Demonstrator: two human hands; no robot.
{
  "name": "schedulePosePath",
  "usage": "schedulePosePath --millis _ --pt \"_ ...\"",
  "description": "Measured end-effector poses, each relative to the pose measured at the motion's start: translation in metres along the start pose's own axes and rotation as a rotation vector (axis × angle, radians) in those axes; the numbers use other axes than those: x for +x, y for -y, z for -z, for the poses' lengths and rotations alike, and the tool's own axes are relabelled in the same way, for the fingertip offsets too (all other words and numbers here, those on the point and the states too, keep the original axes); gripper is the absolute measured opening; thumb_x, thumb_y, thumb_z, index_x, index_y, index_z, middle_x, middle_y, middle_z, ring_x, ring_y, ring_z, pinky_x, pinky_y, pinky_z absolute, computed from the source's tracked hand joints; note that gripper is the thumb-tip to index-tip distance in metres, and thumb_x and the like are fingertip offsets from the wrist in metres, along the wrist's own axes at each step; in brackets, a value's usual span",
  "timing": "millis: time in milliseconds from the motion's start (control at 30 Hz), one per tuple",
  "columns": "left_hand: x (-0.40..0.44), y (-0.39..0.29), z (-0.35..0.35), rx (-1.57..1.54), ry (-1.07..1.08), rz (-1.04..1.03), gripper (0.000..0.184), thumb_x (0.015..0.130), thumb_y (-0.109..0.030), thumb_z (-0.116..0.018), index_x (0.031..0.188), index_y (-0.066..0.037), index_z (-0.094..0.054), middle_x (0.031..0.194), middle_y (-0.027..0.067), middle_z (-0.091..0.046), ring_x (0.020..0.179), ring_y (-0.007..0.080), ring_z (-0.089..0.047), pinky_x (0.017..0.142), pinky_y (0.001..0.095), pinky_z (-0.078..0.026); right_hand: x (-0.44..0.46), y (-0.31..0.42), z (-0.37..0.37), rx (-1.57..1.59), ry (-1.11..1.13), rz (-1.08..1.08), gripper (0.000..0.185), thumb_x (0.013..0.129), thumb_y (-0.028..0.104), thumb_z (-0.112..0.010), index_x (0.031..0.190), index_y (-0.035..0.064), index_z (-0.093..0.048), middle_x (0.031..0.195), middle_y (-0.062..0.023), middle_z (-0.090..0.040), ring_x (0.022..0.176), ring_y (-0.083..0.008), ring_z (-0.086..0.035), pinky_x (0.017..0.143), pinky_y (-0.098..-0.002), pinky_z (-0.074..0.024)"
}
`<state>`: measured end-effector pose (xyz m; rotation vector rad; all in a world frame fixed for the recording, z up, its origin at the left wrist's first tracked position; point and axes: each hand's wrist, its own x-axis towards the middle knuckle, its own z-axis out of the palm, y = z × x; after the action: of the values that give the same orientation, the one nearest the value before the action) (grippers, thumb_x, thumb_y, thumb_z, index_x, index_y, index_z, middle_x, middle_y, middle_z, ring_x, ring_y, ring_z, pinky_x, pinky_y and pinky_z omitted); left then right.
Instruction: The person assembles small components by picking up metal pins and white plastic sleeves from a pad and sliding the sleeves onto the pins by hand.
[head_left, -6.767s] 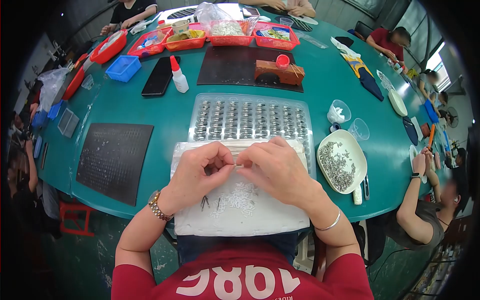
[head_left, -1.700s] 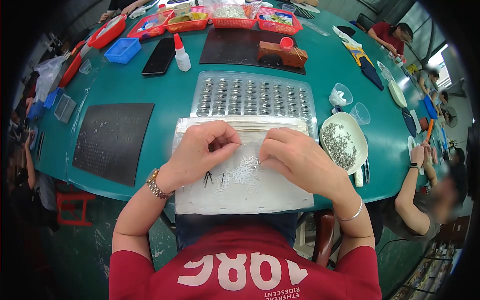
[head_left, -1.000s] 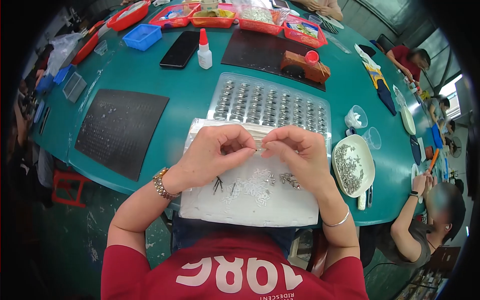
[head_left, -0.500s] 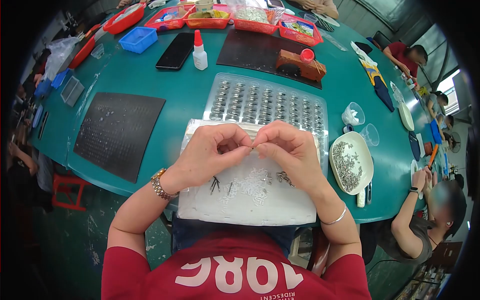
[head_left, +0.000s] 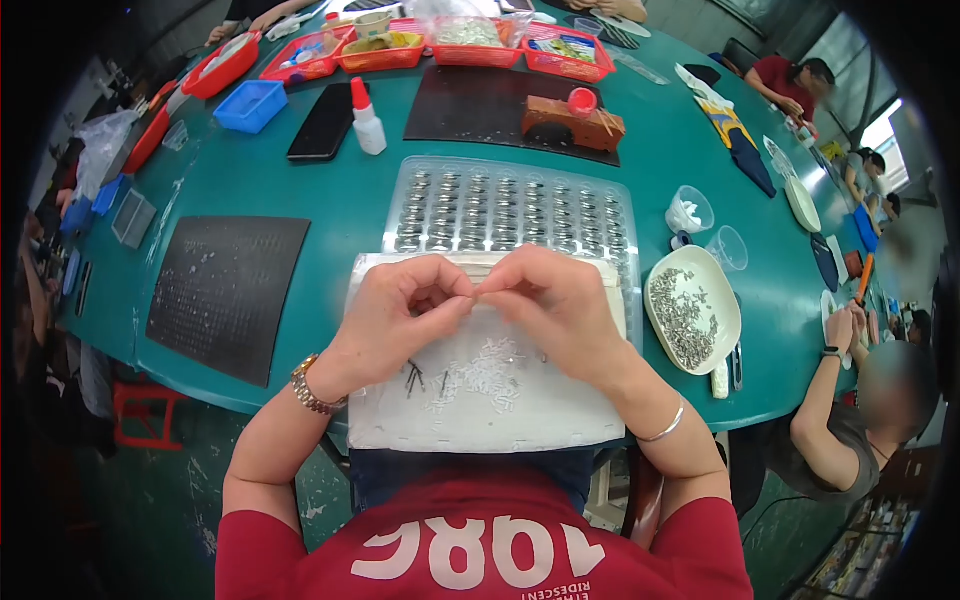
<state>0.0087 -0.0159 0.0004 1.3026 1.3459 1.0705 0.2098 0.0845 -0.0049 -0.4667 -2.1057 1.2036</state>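
Note:
My left hand [head_left: 390,318] and my right hand [head_left: 562,318] meet fingertip to fingertip over the near side of a white padded board [head_left: 540,432]. Thumb and forefinger are pinched on each; whatever they hold is too small to make out. Below them on the board lies a loose pile of tiny white pieces [head_left: 488,375]. A few dark thin pins [head_left: 414,378] lie left of that pile. Just beyond the board, a clear plastic tray [head_left: 398,190] carries rows of shiny metal parts [head_left: 507,205].
On the right, a cream dish [head_left: 728,335] of small metal bits stands beside clear cups [head_left: 729,248]. Black mats [head_left: 232,290], a phone [head_left: 318,122], a glue bottle [head_left: 368,130], a brick-coloured block [head_left: 590,130] and red baskets [head_left: 568,65] surround the tray. Other people sit around the table.
The camera view has shifted slightly, moving the table things left. Both hands stay pinched together. Small metal pieces seen earlier beside my right hand are now mostly hidden behind it.

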Motion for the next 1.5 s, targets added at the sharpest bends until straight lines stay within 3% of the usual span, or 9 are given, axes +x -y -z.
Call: schedulePosePath --millis 100,200,367,567,867,967,1067,1300,1500 --pt "0.000 0.005 -0.002 -0.114 -0.033 -0.025 0.009 0.095 -0.007 -0.068 0.102 -0.001 -0.067 0.088 -0.0009 -0.068 0.075 0.0033 -0.061 0.067 0.0205 -0.051 0.002 0.005 -0.001 -0.149 -0.016 0.179 0.007 0.089 0.006 -0.072 0.093 0.0029 -0.068 0.084 -0.0099 -0.066 0.073 -0.0252 -0.067 0.063 -0.0352 -0.0517" --pt "0.000 0.004 -0.004 -0.068 -0.043 -0.058 0.010 0.096 -0.006 -0.067 0.104 0.000 -0.066 0.091 0.0004 -0.068 0.078 0.0049 -0.063 0.069 0.0211 -0.052 0.000 0.002 0.000 -0.150 -0.051 0.223 0.008 0.088 0.007 -0.073 0.091 0.0040 -0.066 0.087 -0.0115 -0.068 0.078 -0.0313 -0.067 0.067 -0.0394 -0.0536" --pt "0.000 0.007 -0.003 -0.036 -0.049 -0.054 0.008 0.096 -0.001 -0.066 0.104 -0.001 -0.064 0.093 0.0002 -0.067 0.082 0.0046 -0.063 0.072 0.0209 -0.053 -0.004 0.006 0.006 -0.253 -0.062 0.230 0.011 0.088 0.016 -0.073 0.092 0.0070 -0.067 0.083 -0.0096 -0.070 0.075 -0.0316 -0.069 0.067 -0.0407 -0.0544" --pt "0.000 0.001 -0.010 -0.005 -0.101 -0.067 0.007 0.096 0.001 -0.065 0.102 0.000 -0.062 0.093 0.0002 -0.066 0.082 0.0047 -0.062 0.070 0.0206 -0.051 -0.007 0.000 0.000 -0.242 -0.104 0.269 0.012 0.088 0.015 -0.069 0.087 0.0055 -0.063 0.081 -0.0119 -0.068 0.076 -0.0350 -0.068 0.069 -0.0437 -0.0539" --pt "-0.004 0.003 -0.004 0.053 -0.054 -0.043 0.009 0.095 -0.002 -0.069 0.103 0.000 -0.066 0.090 -0.0019 -0.066 0.077 0.0034 -0.059 0.066 0.0186 -0.044 -0.007 -0.002 -0.003 -0.218 -0.088 0.285 0.010 0.086 0.007 -0.073 0.092 0.0048 -0.065 0.082 -0.0100 -0.069 0.068 -0.0294 -0.068 0.063 -0.0378 -0.0537" --pt "-0.002 0.001 -0.006 -0.010 -0.044 -0.018 0.009 0.096 -0.002 -0.068 0.104 0.002 -0.065 0.094 0.0002 -0.067 0.080 0.0048 -0.062 0.070 0.0200 -0.051 -0.006 -0.004 0.001 -0.173 -0.019 0.201 0.012 0.085 0.006 -0.075 0.092 0.0053 -0.065 0.080 -0.0086 -0.068 0.067 -0.0242 -0.068 0.061 -0.0347 -0.0536" --pt "0.001 0.000 -0.001 -0.089 -0.012 -0.001 0.011 0.097 -0.001 -0.066 0.107 0.003 -0.064 0.099 0.0053 -0.071 0.084 0.0085 -0.068 0.075 0.0228 -0.057 -0.005 0.003 0.001 -0.248 -0.051 0.207 0.013 0.087 0.013 -0.072 0.090 0.0065 -0.061 0.078 -0.0091 -0.066 0.073 -0.0311 -0.067 0.066 -0.0411 -0.0516" --pt "-0.001 -0.001 0.002 -0.158 0.069 0.005 0.015 0.097 -0.002 -0.066 0.111 0.002 -0.064 0.104 0.0057 -0.071 0.089 0.0099 -0.070 0.080 0.0251 -0.059 -0.004 0.003 0.001 -0.438 0.016 0.340 0.017 0.080 0.008 -0.079 0.089 0.0137 -0.066 0.080 0.0018 -0.068 0.068 -0.0158 -0.065 0.069 -0.0312 -0.0432" --pt "-0.003 0.003 0.002 0.027 0.077 0.007 0.016 0.096 -0.004 -0.068 0.111 0.001 -0.065 0.097 0.0011 -0.068 0.082 0.0040 -0.064 0.073 0.0203 -0.053 -0.007 0.007 0.007 -0.638 0.041 0.397 0.018 0.079 0.007 -0.079 0.089 0.0135 -0.065 0.084 0.0012 -0.068 0.076 -0.0182 -0.065 0.071 -0.0329 -0.0431"
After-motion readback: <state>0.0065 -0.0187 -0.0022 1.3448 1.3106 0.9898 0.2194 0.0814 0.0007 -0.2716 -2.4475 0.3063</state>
